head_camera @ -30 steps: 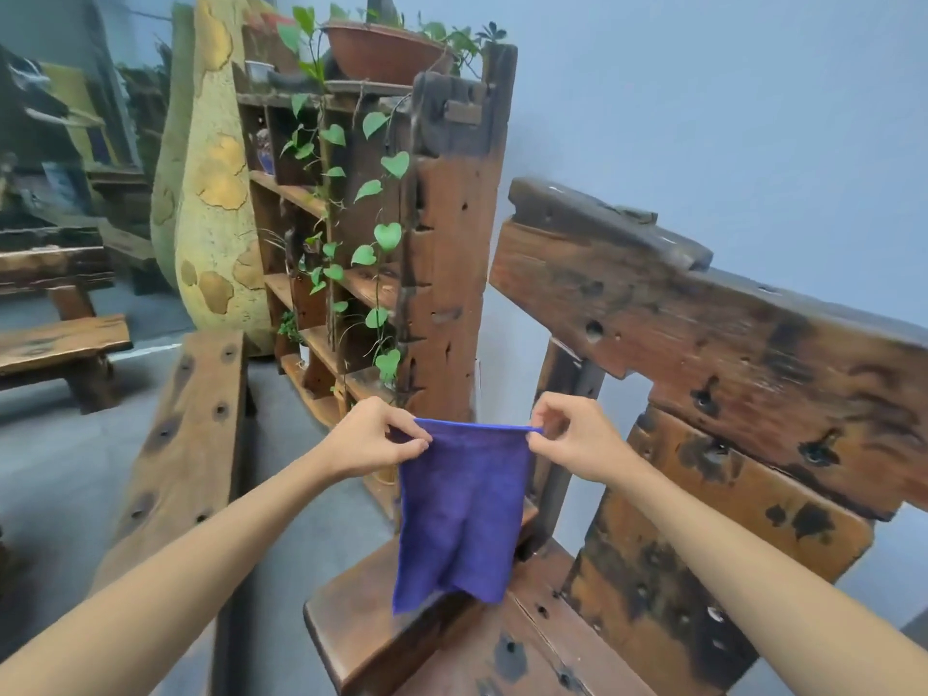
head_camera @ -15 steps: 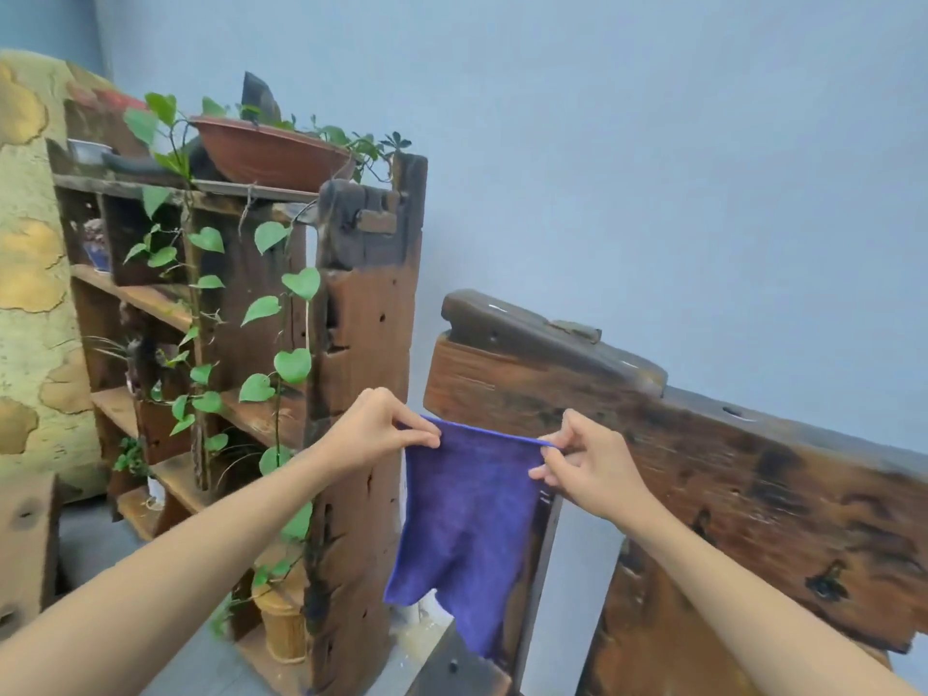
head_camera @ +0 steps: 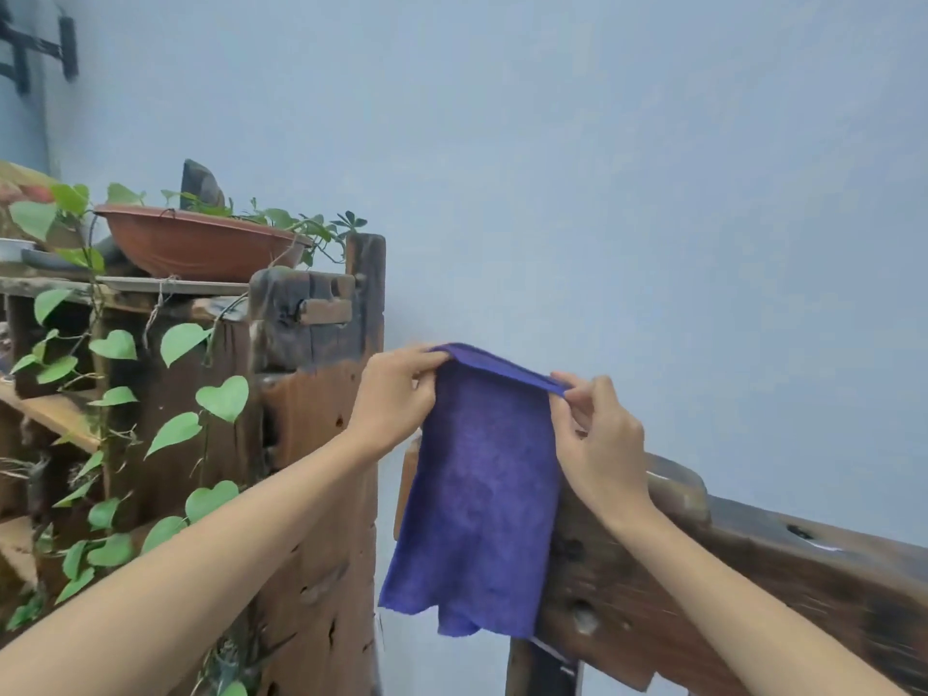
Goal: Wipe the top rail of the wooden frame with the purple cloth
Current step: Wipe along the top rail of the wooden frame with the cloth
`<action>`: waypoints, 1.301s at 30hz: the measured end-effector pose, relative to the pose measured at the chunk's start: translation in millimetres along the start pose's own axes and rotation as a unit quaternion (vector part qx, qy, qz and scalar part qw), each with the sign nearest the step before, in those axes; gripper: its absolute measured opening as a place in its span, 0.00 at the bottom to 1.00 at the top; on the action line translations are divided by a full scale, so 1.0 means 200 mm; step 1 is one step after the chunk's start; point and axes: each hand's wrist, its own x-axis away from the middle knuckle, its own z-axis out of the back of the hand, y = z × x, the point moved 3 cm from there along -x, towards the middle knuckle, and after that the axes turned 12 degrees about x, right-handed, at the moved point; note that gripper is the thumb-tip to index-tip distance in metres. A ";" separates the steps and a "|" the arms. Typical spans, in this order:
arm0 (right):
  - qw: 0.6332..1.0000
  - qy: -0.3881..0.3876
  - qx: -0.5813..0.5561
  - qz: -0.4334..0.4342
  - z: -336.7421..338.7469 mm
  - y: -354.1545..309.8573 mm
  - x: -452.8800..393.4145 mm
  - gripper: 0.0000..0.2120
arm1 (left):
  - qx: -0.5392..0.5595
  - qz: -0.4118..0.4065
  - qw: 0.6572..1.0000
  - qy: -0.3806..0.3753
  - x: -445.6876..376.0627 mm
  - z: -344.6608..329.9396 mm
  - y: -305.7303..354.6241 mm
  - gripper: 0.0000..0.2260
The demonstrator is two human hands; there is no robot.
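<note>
Pinching the purple cloth [head_camera: 482, 489] by its top corners, your left hand [head_camera: 396, 399] and right hand [head_camera: 600, 444] hold it stretched between them, hanging in front of the left end of the wooden frame's top rail [head_camera: 753, 545]. A plant shelf [head_camera: 311, 444] stands just left.
</note>
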 end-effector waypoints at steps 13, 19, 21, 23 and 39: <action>0.975 -0.160 0.147 0.044 -0.71 0.09 -0.36 0.22 | -0.079 0.142 0.981 -0.103 -0.48 -0.39 -0.41 0.21; 0.911 -0.365 0.191 0.021 -1.00 0.20 -0.37 0.30 | -0.127 0.242 0.945 -0.181 -0.40 -0.47 -0.73 0.21; 0.873 -0.453 0.180 -0.002 -1.06 0.24 -0.37 0.27 | -0.107 0.251 0.942 -0.197 -0.39 -0.49 -0.79 0.23; 0.846 -0.506 0.169 -0.003 -1.09 0.26 -0.37 0.28 | -0.055 0.225 0.949 -0.216 -0.38 -0.51 -0.80 0.24; 0.847 -0.502 0.170 0.036 -0.96 0.16 -0.28 0.29 | -0.093 0.203 0.913 -0.341 -0.26 -0.45 -0.71 0.34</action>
